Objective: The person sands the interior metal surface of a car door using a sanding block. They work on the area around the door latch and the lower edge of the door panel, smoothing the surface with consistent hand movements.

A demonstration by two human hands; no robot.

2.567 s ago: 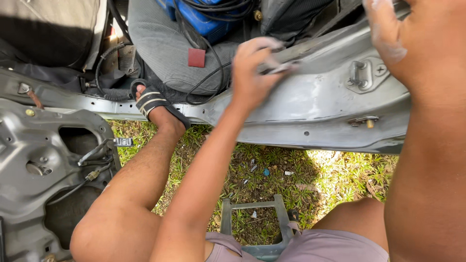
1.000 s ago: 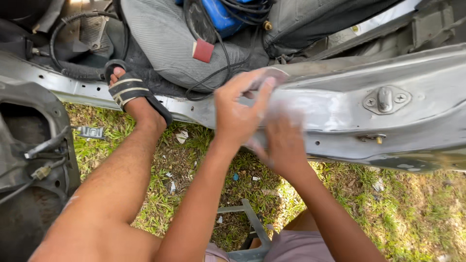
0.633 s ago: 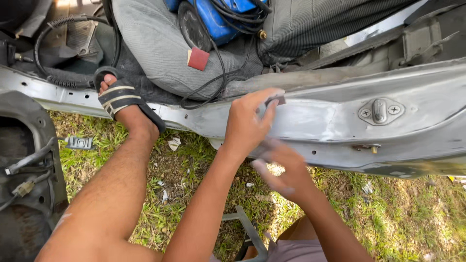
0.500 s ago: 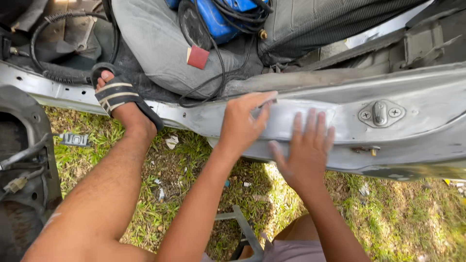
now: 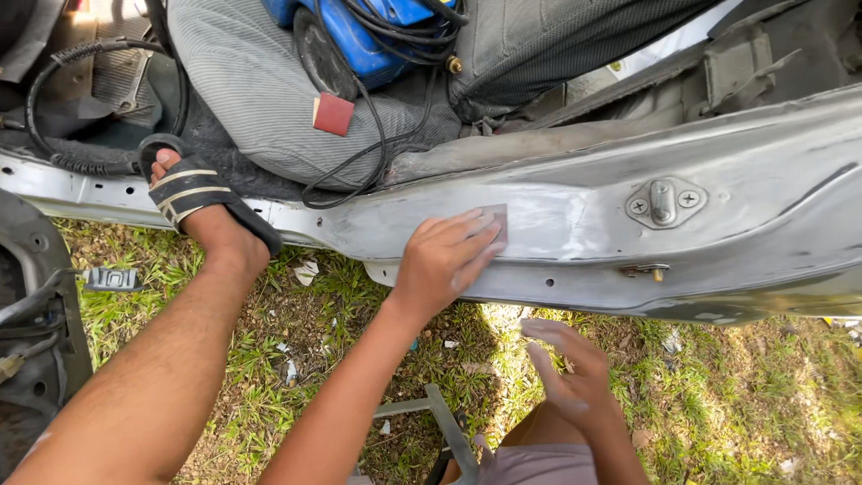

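The left hand [image 5: 442,260] lies flat, fingers together, pressing a small grey-brown square of sandpaper [image 5: 496,223] against the bare grey metal car-body sill [image 5: 575,216], which runs from the left edge to the right edge of the scene. Only the far right corner of the sheet shows past the fingertips. To the right of the sheet the sill is open, smooth metal up to a bolted metal door striker plate [image 5: 663,202], well apart from the hand. The right hand [image 5: 570,368] hangs near, below the sill's lower edge and over the sunlit grass [image 5: 736,404], fingers spread loose and holding nothing. Far left, a foot in a black striped sandal [image 5: 199,199] rests on the sill's edge, near a black cable [image 5: 359,171] trailing from a blue machine [image 5: 377,31].
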